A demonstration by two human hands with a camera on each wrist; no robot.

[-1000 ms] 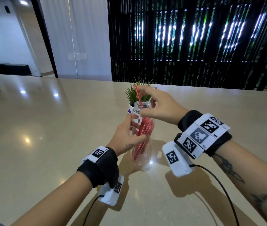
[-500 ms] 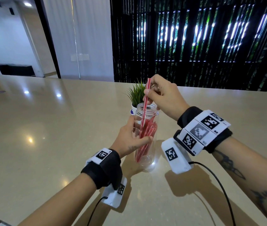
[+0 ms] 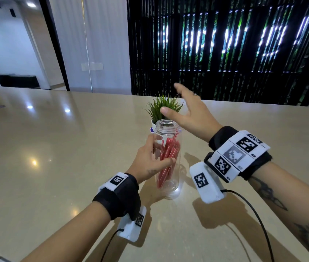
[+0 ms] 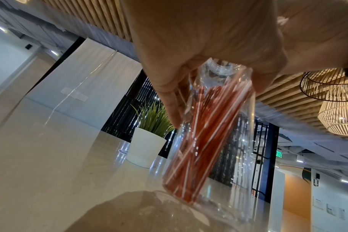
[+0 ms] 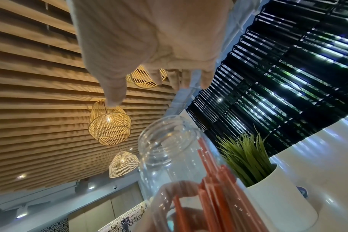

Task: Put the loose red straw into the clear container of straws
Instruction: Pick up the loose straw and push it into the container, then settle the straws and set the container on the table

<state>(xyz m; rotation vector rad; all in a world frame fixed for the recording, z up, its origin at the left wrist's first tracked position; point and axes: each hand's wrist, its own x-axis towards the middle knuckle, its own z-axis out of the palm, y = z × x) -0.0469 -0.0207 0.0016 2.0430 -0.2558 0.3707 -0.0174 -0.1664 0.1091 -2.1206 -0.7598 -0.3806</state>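
The clear container (image 3: 168,163) stands upright on the beige table, its mouth open at the top. Several red straws (image 3: 168,157) lean inside it, none sticking out above the rim. My left hand (image 3: 150,163) grips the container's side, thumb across the front and fingers behind. In the left wrist view the container (image 4: 215,133) and its straws (image 4: 199,149) fill the centre under my fingers. My right hand (image 3: 185,114) hovers above and just right of the mouth, fingers spread and holding nothing. In the right wrist view the container's mouth (image 5: 169,135) lies below my spread fingers (image 5: 113,94).
A small green plant in a white pot (image 3: 164,108) stands just behind the container, close to my right hand. The pot (image 4: 145,149) also shows in the left wrist view. The table (image 3: 55,157) stretches wide to the left. Cables trail from both wrist cameras toward me.
My right hand was pinching the loose red straw in the container's mouth; the straw has dropped in among the others, and the hand has let go and lifted with fingers spread.
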